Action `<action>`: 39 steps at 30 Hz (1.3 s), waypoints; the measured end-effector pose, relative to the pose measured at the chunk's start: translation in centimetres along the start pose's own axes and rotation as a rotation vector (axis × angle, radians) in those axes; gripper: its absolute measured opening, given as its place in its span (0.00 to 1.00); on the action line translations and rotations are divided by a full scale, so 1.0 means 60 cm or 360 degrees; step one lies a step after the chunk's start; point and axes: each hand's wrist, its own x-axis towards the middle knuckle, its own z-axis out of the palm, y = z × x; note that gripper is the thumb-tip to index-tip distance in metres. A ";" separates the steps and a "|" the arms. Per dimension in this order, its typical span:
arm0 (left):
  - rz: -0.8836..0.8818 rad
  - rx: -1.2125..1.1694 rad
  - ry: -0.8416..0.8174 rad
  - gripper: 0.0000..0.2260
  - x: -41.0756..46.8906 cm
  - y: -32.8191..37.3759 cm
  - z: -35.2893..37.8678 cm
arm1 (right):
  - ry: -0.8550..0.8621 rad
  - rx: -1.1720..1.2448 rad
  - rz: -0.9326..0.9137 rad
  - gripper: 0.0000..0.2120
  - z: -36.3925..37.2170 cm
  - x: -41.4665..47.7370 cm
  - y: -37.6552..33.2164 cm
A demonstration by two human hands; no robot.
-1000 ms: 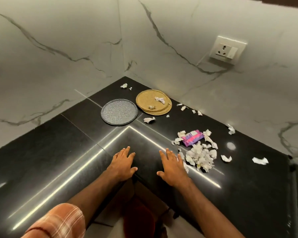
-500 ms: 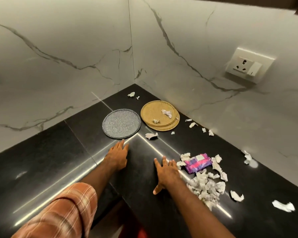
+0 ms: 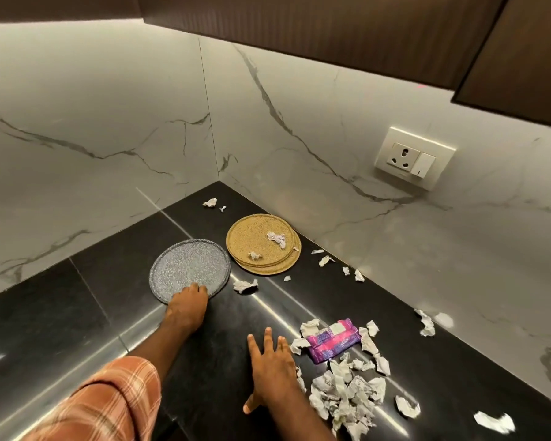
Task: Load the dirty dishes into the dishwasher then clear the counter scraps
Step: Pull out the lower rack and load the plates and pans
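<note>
The grey plate (image 3: pixel 190 268) is round and flat, with a speckled top and a thin raised rim. It lies on the black counter (image 3: pixel 61 313) near the corner where the two white walls meet. The left hand (image 3: pixel 188 305) reaches out to it, and its fingers rest on the near edge of the plate. They touch it but are not wrapped round it. Just to the right of the grey plate is a small stack of gold plates (image 3: pixel 261 243), also round and speckled. Two crumpled bits of paper sit on the top one. The two kinds of plate are close but do not touch. The right hand (image 3: pixel 272 374) lies flat on the counter with its fingers spread wide and holds nothing. Right beside it is a pile of torn paper scraps (image 3: pixel 347 396), and a purple wrapper (image 3: pixel 333 340) lies at the far side of the pile. More small scraps are dotted along the counter by the right wall and in the corner. A white socket (image 3: pixel 414 157) is on the right wall. A checked orange sleeve (image 3: pixel 109 405) covers the left arm.
</note>
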 end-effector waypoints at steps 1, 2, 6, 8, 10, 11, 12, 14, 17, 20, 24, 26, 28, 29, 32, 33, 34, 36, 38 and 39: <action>0.0033 0.0002 0.0000 0.17 -0.004 0.003 0.002 | -0.0007 -0.0001 -0.0007 0.67 -0.003 -0.002 0.000; 0.0065 -0.0015 -0.0004 0.17 -0.009 0.003 0.005 | -0.0009 0.0000 -0.0014 0.67 -0.005 -0.004 0.000; 0.0195 -0.0041 -0.0014 0.19 -0.042 0.009 0.008 | 0.0013 0.0070 -0.0040 0.66 -0.004 -0.009 0.004; 0.0249 -0.0045 0.0098 0.18 -0.070 0.012 0.007 | 0.0041 0.0216 -0.0057 0.64 0.002 -0.007 0.012; 0.0278 -0.0099 0.0242 0.16 -0.100 0.013 0.003 | 0.0127 0.0473 -0.0077 0.55 0.011 -0.008 0.027; 0.0291 -0.0147 0.0312 0.15 -0.115 0.011 0.002 | 0.0210 0.0692 -0.0087 0.47 0.019 -0.009 0.035; 0.0313 -0.0207 0.0381 0.13 -0.130 0.006 0.004 | 0.0324 0.0962 -0.0083 0.38 0.028 -0.013 0.042; 0.0410 -0.0323 0.0557 0.11 -0.159 -0.003 0.009 | 0.0600 0.1563 0.0026 0.22 0.044 -0.029 0.051; 0.0638 -0.0405 0.0756 0.18 -0.204 -0.015 0.020 | 0.0660 0.2383 0.0184 0.17 0.035 -0.065 0.039; 0.0918 -0.0359 0.0932 0.18 -0.245 -0.013 0.025 | 0.0483 0.2983 0.0170 0.19 0.023 -0.090 0.022; 0.1217 -0.0373 0.1074 0.14 -0.277 -0.010 0.009 | 0.0736 0.3260 0.0230 0.16 0.032 -0.123 0.000; 0.1309 -0.0511 0.0985 0.14 -0.282 -0.016 -0.004 | 0.0966 0.3370 0.0278 0.15 0.036 -0.152 -0.008; 0.1316 -0.0694 0.0742 0.20 -0.283 -0.022 -0.016 | 0.1190 0.3392 0.0342 0.13 0.043 -0.187 -0.009; 0.1278 -0.0810 0.0546 0.30 -0.283 -0.026 -0.024 | 0.1276 0.3393 0.0383 0.13 0.049 -0.203 -0.008; 0.1172 -0.1363 0.0148 0.48 -0.294 -0.019 -0.040 | 0.1499 0.3395 0.0514 0.15 0.072 -0.266 -0.015; 0.1113 -0.1591 0.0045 0.46 -0.299 -0.010 -0.045 | 0.1553 0.3381 0.0559 0.15 0.081 -0.289 -0.019; 0.1044 -0.1799 -0.0079 0.43 -0.302 0.000 -0.047 | 0.1602 0.3370 0.0582 0.14 0.089 -0.309 -0.023; 0.0953 -0.2087 -0.0365 0.35 -0.320 0.030 -0.052 | 0.1734 0.3345 0.0620 0.14 0.110 -0.360 -0.037; 0.0922 -0.2312 -0.0638 0.25 -0.342 0.065 -0.048 | 0.1836 0.3318 0.0684 0.15 0.137 -0.415 -0.057; 0.0963 -0.2357 -0.0711 0.20 -0.353 0.079 -0.046 | 0.1872 0.3315 0.0734 0.15 0.152 -0.436 -0.067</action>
